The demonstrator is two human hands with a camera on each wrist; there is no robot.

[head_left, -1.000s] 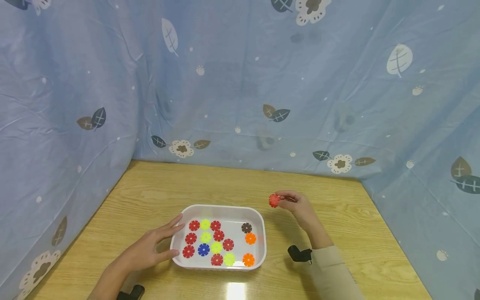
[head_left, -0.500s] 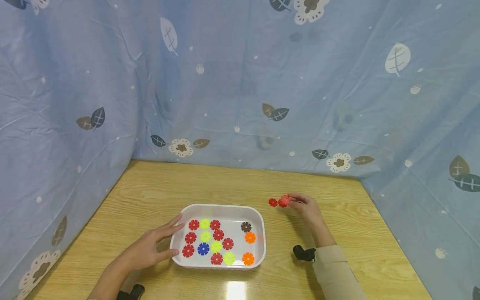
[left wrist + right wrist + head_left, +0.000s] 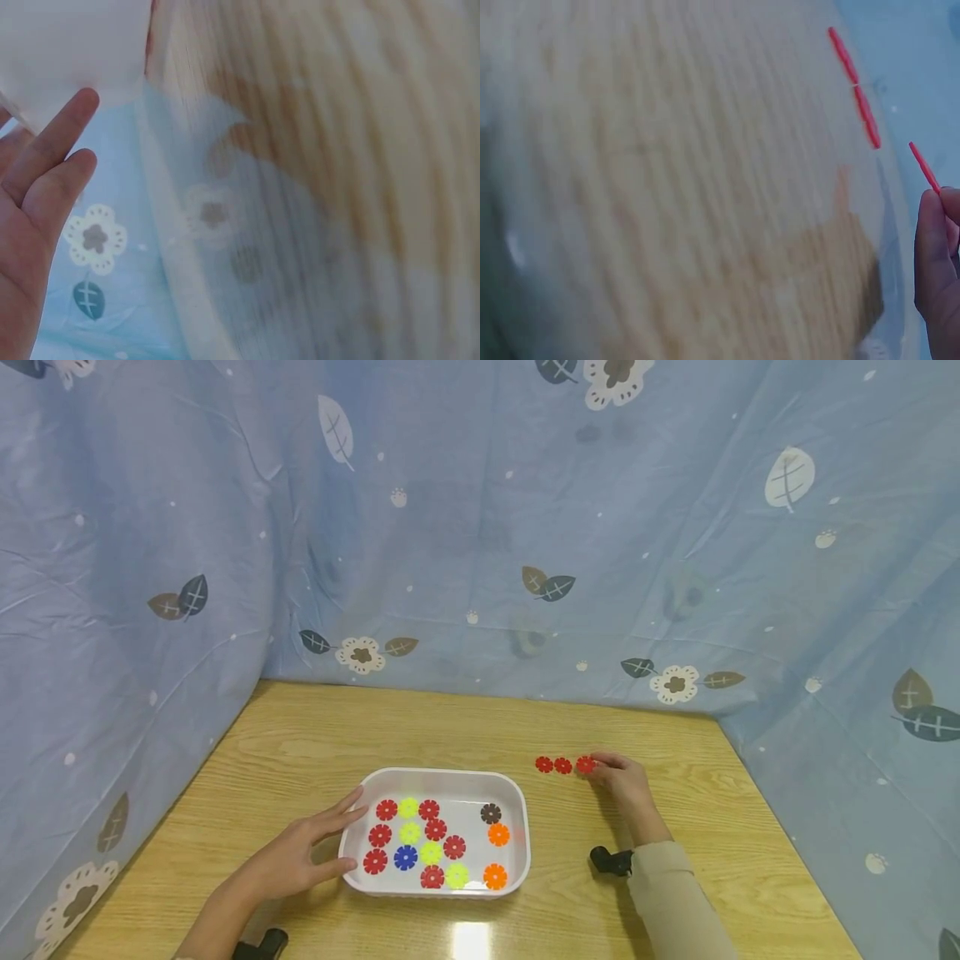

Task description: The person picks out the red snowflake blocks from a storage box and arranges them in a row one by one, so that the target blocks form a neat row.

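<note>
The right hand (image 3: 622, 781) pinches a red notched disc (image 3: 584, 765) between thumb and fingertips, with only the disc's own thickness keeping them apart, at the disc's right edge. The left hand (image 3: 303, 852) has its fingers spread wide and grips nothing; the fingertips lie at the left rim of a white tray (image 3: 467, 795), the thumb nearer and the other fingers farther along it. The pinched disc is right of the tray and farther back than its middle, just above the wooden table (image 3: 420, 718) and nearly level: the right wrist view shows it edge-on as a thin, straight strip. It is round, bright red and slotted around its edge like a flower. Just to its left, apart from it, a middle red disc (image 3: 563, 766) and a leftmost red disc (image 3: 543, 764) lie flat, side by side, so the three make a row running left to right. Inside the tray are more such discs: seven red, four yellow, one blue disc (image 3: 405, 857), two orange and one dark brown disc (image 3: 491, 813).
</note>
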